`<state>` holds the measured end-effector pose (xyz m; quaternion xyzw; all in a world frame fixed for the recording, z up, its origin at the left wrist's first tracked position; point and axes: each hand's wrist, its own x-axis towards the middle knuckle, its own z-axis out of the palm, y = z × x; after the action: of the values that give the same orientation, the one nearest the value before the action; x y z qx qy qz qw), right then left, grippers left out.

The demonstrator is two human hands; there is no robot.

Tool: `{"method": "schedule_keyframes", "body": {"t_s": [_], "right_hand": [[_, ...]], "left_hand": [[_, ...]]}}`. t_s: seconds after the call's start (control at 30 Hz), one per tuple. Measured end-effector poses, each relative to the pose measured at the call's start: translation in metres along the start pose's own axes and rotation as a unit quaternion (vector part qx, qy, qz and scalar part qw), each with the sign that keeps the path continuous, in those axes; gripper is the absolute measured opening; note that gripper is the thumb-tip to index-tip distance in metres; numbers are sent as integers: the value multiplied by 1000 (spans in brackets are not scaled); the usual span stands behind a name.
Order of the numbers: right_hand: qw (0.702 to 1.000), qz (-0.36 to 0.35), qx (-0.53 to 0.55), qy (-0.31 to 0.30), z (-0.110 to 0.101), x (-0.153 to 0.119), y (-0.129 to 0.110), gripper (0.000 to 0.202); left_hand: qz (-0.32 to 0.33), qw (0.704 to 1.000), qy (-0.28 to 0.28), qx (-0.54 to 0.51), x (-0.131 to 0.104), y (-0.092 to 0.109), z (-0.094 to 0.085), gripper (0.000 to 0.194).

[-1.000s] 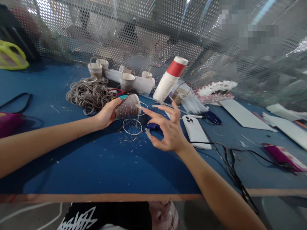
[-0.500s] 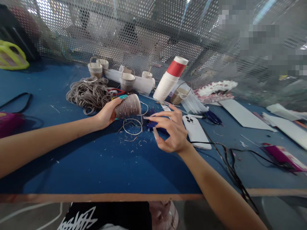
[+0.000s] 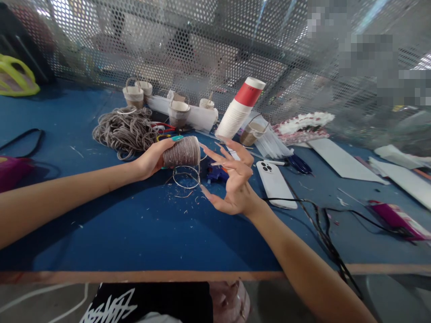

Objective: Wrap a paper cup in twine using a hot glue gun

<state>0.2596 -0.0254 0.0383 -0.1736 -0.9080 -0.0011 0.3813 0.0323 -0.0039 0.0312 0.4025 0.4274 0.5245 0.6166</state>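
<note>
Blue object (image 3: 217, 174) behind the right hand (image 3: 236, 186) is partly covered; shape not legible. Magenta item (image 3: 15, 172) runs off the left edge. Left hand (image 3: 150, 160) is closed around the cord-wrapped cup (image 3: 182, 151), held sideways above the blue table (image 3: 134, 233); its far fingers are hidden. Right hand: thumb and fingers wide apart, nothing seen in grasp; contact with cup or cord cannot be told. Versus 0.5 s ago: right-hand spread wider, cup slightly lower.
</note>
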Motion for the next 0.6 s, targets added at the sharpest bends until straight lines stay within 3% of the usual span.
{"method": "schedule_keyframes", "body": {"t_s": [0.33,0.6], "right_hand": [[999,-32,-26,20,-2,2,-1,64],[999,-42,5,22,-3,2,0,70]], "left_hand": [[-3,1000,9,3,0,0,0,30],[-17,999,32,0,2,-1,-4,30]]}}
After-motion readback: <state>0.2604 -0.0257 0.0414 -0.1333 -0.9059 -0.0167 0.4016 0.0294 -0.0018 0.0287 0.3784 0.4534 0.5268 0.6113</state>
